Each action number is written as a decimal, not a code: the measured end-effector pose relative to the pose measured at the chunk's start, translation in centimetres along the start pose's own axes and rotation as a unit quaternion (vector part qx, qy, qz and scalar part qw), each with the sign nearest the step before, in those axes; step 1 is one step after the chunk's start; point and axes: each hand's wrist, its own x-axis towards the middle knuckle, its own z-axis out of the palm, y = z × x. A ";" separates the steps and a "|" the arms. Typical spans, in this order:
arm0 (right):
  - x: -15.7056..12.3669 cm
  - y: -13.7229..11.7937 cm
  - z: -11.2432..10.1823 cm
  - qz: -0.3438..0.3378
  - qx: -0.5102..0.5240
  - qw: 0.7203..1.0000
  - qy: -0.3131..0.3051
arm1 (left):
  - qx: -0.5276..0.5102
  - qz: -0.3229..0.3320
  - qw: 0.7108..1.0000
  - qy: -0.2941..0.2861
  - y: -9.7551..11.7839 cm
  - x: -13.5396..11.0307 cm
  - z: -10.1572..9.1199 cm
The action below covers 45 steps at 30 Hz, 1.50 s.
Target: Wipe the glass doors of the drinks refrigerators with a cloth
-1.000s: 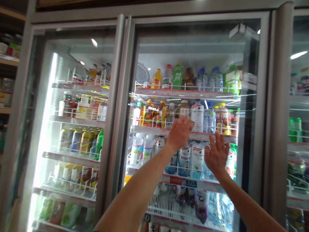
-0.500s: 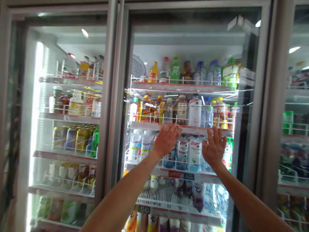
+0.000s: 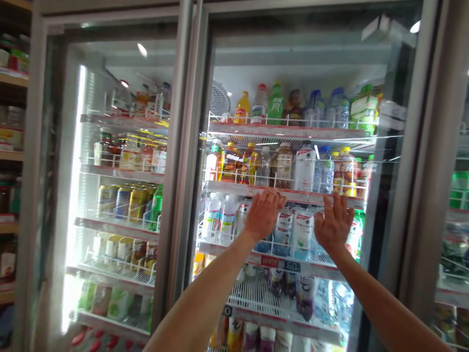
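Observation:
My left hand [image 3: 263, 216] is raised in front of the middle cooler's glass door [image 3: 300, 54], its fingers stretched upward and slightly blurred. To its right, my right hand [image 3: 334, 221] is held up with the fingers apart. Neither hand shows anything held. Whether the palms touch the glass I cannot tell. Behind my hands, white-labelled bottles [image 3: 303, 230] stand on a wire-fronted shelf, partly covered by them. Just above is a row with a tall white bottle [image 3: 305, 166] and yellow-capped drinks [image 3: 230, 162].
A metal door frame [image 3: 188, 146] separates this cooler from the left one, which holds cans [image 3: 137, 203] and bottles. Another cooler door frame [image 3: 421, 161] stands at the right. Shelves with goods [image 3: 10, 132] are at the far left.
The view has turned a little to the left, so the coolers sit farther right and shelves show at the far left. Both hands remain raised and open.

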 end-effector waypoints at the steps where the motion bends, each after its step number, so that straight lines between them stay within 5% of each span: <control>1: 0.0 0.0 0.0 -0.003 0.003 1.000 -0.002 | -0.002 0.043 0.999 -0.011 0.5 -0.5 0.1; 3: 0.0 0.1 -0.1 -0.007 0.007 1.000 -0.002 | 0.001 0.039 0.999 -0.019 -0.9 -1.6 -0.4; 7: 0.0 0.0 0.0 -0.006 -0.002 1.000 -0.004 | 0.044 -0.244 0.966 0.067 -6.8 -2.9 -2.4; 9: 0.0 0.0 0.1 -0.009 -0.006 1.000 -0.004 | 0.051 -0.324 0.938 0.114 -6.6 -2.4 -2.2; 11: 0.0 0.0 0.1 -0.013 -0.004 1.000 0.001 | 0.030 -0.269 0.958 0.097 -3.3 -1.4 -1.0; 14: 0.0 0.2 0.1 -0.022 0.001 1.000 0.011 | -0.006 -0.052 0.998 0.021 2.9 -0.1 1.2; 16: 0.0 0.4 0.0 -0.030 0.005 0.999 0.013 | -0.002 0.033 0.999 0.014 4.2 -0.2 1.6; 19: -0.1 0.5 -0.1 -0.038 0.013 0.999 0.012 | 0.035 -0.023 0.998 0.046 0.2 -1.5 -0.1; 22: -0.1 0.5 0.1 -0.036 0.016 0.999 0.013 | 0.095 -0.241 0.960 0.109 -5.2 -2.4 -1.9; 24: -0.2 0.5 0.2 -0.032 0.016 0.999 0.012 | 0.111 -0.299 0.939 0.127 -5.4 -2.3 -2.0; 26: -0.2 0.4 0.2 -0.028 0.019 0.999 0.010 | 0.099 -0.234 0.961 0.106 -2.4 -1.8 -1.1; 29: -0.2 0.6 0.1 -0.027 0.026 0.999 0.008 | 0.058 0.002 0.997 0.044 3.8 -1.3 0.9; 31: -0.2 0.7 0.1 -0.029 0.034 0.999 0.007 | 0.038 0.095 0.995 0.007 5.2 -1.4 1.4; 33: -0.2 0.7 0.0 -0.032 0.041 0.999 0.008 | 0.033 0.056 0.998 -0.009 3.2 -1.5 0.8; 37: -0.2 0.6 0.1 -0.032 0.045 0.998 0.020 | 0.054 -0.238 0.967 0.070 -4.2 -0.5 -1.3; 39: -0.2 0.5 0.1 -0.035 0.044 0.998 0.024 | 0.047 -0.292 0.951 0.096 -4.6 0.6 -1.1; 41: -0.2 0.4 0.1 -0.039 0.043 0.998 0.024 | 0.029 -0.225 0.971 0.070 -1.7 1.5 -0.1; 45: -0.2 0.6 0.0 -0.046 0.031 0.998 0.013 | 0.007 0.018 1.000 -0.003 5.9 1.7 2.1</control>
